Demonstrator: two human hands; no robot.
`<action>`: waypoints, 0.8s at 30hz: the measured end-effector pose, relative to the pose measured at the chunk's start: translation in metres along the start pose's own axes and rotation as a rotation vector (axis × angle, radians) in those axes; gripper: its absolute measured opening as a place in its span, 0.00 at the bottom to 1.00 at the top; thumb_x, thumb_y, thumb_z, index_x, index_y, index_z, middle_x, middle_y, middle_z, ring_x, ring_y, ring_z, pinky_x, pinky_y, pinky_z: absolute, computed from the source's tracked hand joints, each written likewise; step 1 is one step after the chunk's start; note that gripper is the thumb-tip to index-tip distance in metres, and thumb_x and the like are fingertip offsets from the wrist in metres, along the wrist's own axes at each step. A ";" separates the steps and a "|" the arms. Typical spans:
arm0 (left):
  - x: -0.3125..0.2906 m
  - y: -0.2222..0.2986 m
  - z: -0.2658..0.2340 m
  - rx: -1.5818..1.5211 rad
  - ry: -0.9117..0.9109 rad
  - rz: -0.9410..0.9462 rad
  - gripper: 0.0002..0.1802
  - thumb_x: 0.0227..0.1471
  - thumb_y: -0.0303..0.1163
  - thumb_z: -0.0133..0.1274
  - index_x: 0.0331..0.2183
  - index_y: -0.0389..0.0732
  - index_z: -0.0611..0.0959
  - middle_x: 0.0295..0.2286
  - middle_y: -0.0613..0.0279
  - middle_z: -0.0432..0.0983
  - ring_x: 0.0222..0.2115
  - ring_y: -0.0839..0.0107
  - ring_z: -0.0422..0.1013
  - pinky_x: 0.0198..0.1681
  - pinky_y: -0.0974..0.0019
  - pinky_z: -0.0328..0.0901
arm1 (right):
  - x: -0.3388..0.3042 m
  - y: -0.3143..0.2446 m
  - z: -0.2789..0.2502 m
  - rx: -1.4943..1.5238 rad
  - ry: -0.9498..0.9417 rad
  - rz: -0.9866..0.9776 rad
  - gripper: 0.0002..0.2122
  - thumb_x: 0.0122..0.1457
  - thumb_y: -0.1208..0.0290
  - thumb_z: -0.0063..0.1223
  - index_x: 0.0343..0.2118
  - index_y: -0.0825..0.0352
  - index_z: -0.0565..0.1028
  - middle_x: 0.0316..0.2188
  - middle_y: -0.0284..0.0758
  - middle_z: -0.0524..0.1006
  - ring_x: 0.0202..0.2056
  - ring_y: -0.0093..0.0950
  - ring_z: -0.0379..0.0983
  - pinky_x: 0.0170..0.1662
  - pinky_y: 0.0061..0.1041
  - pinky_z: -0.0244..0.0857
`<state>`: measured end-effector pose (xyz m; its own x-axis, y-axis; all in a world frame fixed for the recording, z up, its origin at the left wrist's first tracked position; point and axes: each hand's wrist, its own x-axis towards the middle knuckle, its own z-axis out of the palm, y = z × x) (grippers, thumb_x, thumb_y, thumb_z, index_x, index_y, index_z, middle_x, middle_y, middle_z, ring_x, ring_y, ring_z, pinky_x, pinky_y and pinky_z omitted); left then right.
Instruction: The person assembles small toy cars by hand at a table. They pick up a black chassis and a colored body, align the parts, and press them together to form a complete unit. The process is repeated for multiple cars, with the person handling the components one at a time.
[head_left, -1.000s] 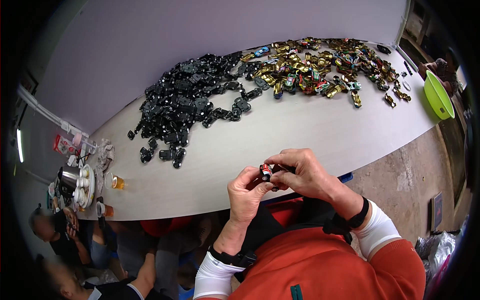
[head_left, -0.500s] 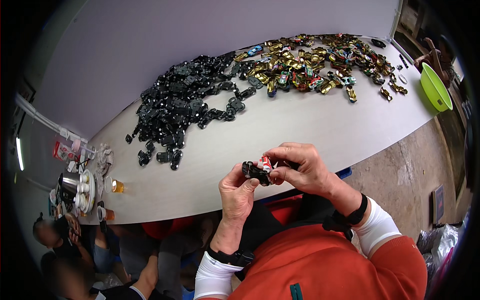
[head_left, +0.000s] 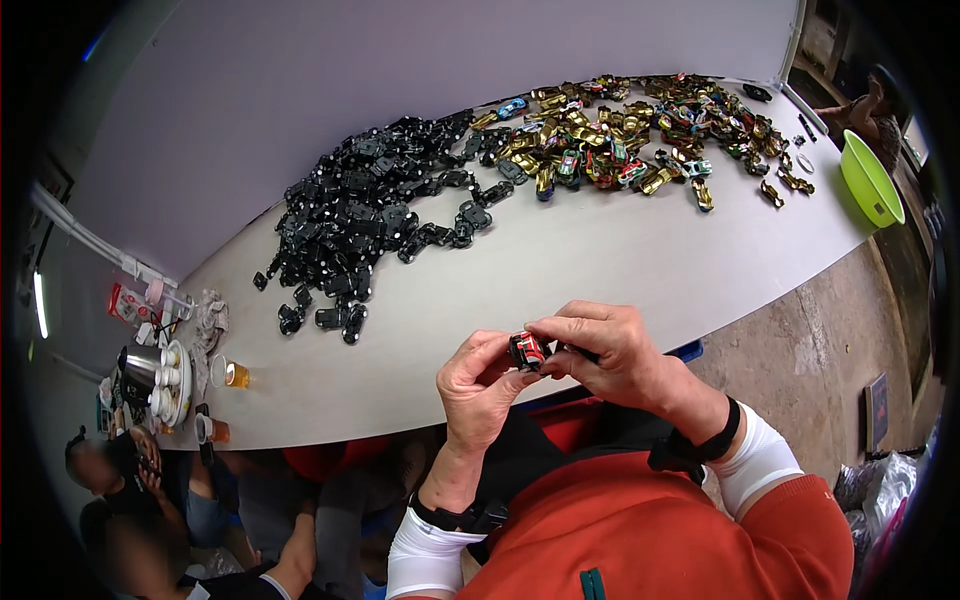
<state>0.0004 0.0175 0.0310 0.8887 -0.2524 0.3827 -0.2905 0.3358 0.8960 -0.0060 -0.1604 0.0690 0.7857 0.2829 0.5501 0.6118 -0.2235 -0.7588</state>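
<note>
A small toy car (head_left: 528, 351), red, white and black, is pinched between my two hands just above the table's near edge. My left hand (head_left: 476, 385) grips it from the left with thumb and fingers. From the other side, my right hand (head_left: 605, 350) closes its thumb and fingertips on the car's right end. Part of the car is hidden behind my fingers. Beyond my hands, a heap of black toy car bases (head_left: 350, 205) lies at the left, and a pile of gold and coloured toy car bodies (head_left: 600, 135) at the right.
A lime green basin (head_left: 870, 180) stands at the table's right end. Cups of amber drink (head_left: 236, 374), a tray with white cups (head_left: 178, 385) and a crumpled cloth (head_left: 210, 320) are at the left end. People (head_left: 140, 530) sit at the lower left.
The toy car has turned in my fingers; its coloured body now faces up more and the black base shows less. My hands have closed nearer together around it.
</note>
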 end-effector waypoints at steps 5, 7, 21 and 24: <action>-0.002 -0.002 0.001 0.043 0.018 0.008 0.17 0.40 0.14 0.57 0.37 0.32 0.78 0.33 0.62 0.71 0.33 0.73 0.71 0.38 0.72 0.71 | 0.001 0.000 -0.002 -0.020 -0.041 0.018 0.17 0.43 0.84 0.58 0.40 0.69 0.73 0.25 0.38 0.73 0.24 0.30 0.74 0.25 0.23 0.69; -0.004 -0.002 0.002 0.051 0.022 0.018 0.17 0.39 0.15 0.58 0.37 0.31 0.78 0.33 0.62 0.71 0.32 0.73 0.71 0.37 0.72 0.70 | 0.002 -0.003 -0.003 -0.056 -0.063 0.005 0.17 0.43 0.83 0.58 0.40 0.68 0.73 0.25 0.38 0.72 0.24 0.31 0.74 0.25 0.23 0.69; 0.004 0.005 0.001 -0.289 -0.092 -0.058 0.16 0.42 0.20 0.58 0.38 0.31 0.77 0.33 0.61 0.71 0.34 0.72 0.71 0.37 0.71 0.70 | 0.012 -0.019 -0.011 -0.226 -0.212 -0.196 0.25 0.44 0.80 0.58 0.47 0.68 0.63 0.31 0.40 0.68 0.26 0.38 0.71 0.27 0.32 0.69; 0.006 0.009 0.004 -0.360 -0.091 -0.114 0.16 0.43 0.20 0.58 0.38 0.31 0.77 0.32 0.61 0.70 0.32 0.73 0.71 0.34 0.72 0.70 | 0.012 -0.014 -0.005 -0.054 -0.211 -0.075 0.22 0.47 0.79 0.56 0.45 0.67 0.61 0.33 0.41 0.66 0.27 0.40 0.70 0.29 0.33 0.69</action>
<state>0.0016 0.0157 0.0423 0.8685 -0.3802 0.3181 -0.0341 0.5943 0.8035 -0.0049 -0.1584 0.0880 0.7047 0.4880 0.5150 0.6762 -0.2422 -0.6957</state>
